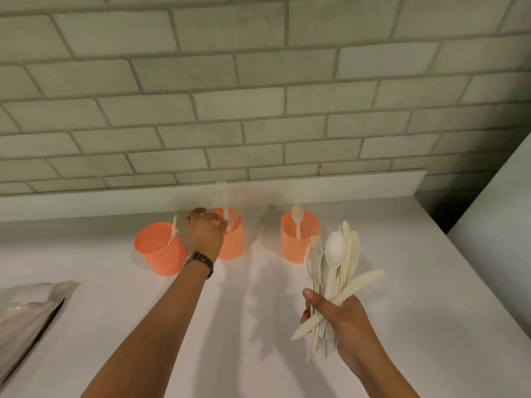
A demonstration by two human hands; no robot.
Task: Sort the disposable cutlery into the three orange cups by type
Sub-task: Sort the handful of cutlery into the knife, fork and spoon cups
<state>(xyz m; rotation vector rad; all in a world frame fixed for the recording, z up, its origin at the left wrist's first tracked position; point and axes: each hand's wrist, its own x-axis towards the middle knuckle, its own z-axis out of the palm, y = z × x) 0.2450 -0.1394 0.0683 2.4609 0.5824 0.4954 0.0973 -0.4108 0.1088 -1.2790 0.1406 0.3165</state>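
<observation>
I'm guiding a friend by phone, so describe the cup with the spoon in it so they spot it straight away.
Below the grey brick wall, three orange cups stand in a row on the white counter. The spoon cup is the one furthest right, nearest the cutlery bundle in the right hand. It alone holds one spoon, bowl up; the middle cup holds a fork.

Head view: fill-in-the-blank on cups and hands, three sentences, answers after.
1. The rightmost cup holds one ____.
2. The left hand holds a fork at the ____ of the three cups.
3. The right hand grips a bundle of forks, knives and ____.
Missing words: spoon; middle; spoons.
</observation>
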